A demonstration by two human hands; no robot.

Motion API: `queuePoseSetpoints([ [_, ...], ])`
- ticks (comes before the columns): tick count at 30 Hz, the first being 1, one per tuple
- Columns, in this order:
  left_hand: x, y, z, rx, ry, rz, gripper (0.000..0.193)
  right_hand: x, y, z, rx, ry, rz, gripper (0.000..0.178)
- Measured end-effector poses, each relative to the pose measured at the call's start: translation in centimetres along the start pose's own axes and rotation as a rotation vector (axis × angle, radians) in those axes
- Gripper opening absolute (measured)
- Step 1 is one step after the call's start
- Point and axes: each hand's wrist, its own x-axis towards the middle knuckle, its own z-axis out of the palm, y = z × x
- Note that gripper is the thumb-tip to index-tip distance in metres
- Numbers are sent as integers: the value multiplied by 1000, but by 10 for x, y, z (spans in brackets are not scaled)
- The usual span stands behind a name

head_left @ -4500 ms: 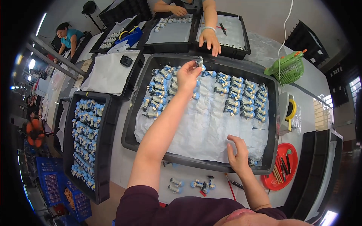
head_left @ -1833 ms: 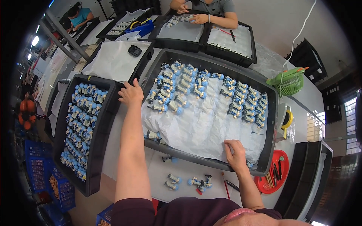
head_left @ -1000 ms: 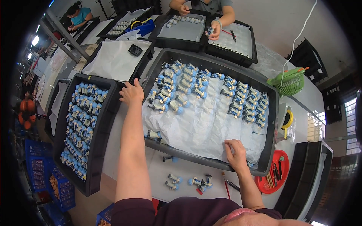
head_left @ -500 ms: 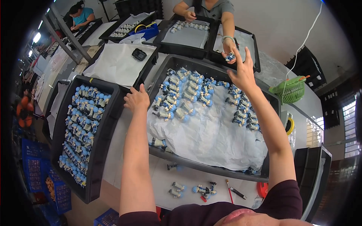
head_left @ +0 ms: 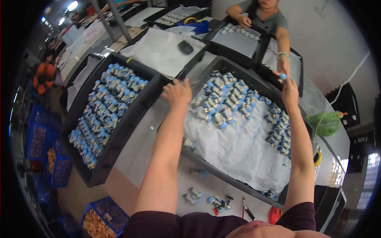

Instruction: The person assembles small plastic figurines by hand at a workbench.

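Figurine (head_left: pixel 282 76), small and blue-headed, sits at our right hand (head_left: pixel 290 93), beyond the far edge of the big dark tray (head_left: pixel 242 71), where a co-worker's hand (head_left: pixel 283 64) meets ours. Our right arm stretches well forward, its forearm crossing above the tray's right side, and our fingertips look closed around the figurine's lower end, though blur softens the grip; the co-worker's fingers are right beside it, and we cannot tell how firmly they hold. Our left hand (head_left: pixel 177 93) reaches forward too, unclenched, palm down with fingers spread, near the tray's left corner; whether it touches the rim, we cannot tell. White paper (head_left: pixel 238 152) lines that tray, with more figurines (head_left: pixel 228 97) lying in rows toward its far and right sides. On our left stands a second dark tray (head_left: pixel 125 139), packed with the same dolls. Close to us, the pale tabletop (head_left: pixel 137 156) carries a few loose dolls (head_left: pixel 193 195), a red-handled brush (head_left: pixel 243 207), and a dark pen-like tool (head_left: pixel 250 214). Around us, we see a green basket (head_left: pixel 326 126) at right, an orange fan (head_left: pixel 43 77) at far left, and a blue crate (head_left: pixel 105 216) of tan pieces on the floor (head_left: pixel 119 186).
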Motion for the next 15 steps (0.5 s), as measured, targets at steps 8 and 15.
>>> queuePoseSetpoints([
  [8,-6,-14,-11,-61,-59,-34,58,-78,-81,-135,466,-262,291,19],
  [15,8,-24,10,-305,151,121,46,-178,-157,-224,722,-451,417,19],
])
